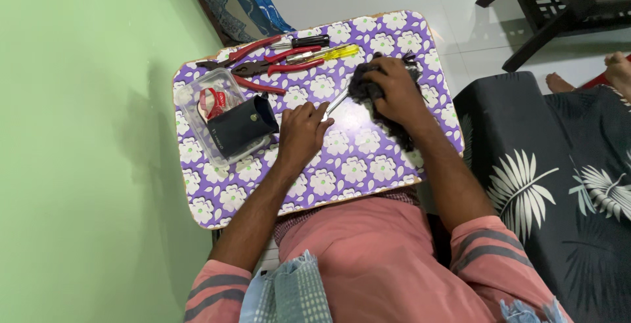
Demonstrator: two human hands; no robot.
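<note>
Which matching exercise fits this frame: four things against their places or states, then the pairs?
Things:
1. dark cloth
2. metal tool
3. yellow-handled screwdriver
4. dark pouch

Places or states:
A. in the clear plastic box
B. under the right hand
C. at the table's far edge, beside the red-handled pliers
D. held down by the left hand

Pairs: 1-B, 2-D, 3-C, 4-A

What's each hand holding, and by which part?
The left hand pins a shiny metal tool by its near end against the table; the tool's kind cannot be told. The right hand grips a bunched dark cloth from above, over the tool's far end.
</note>
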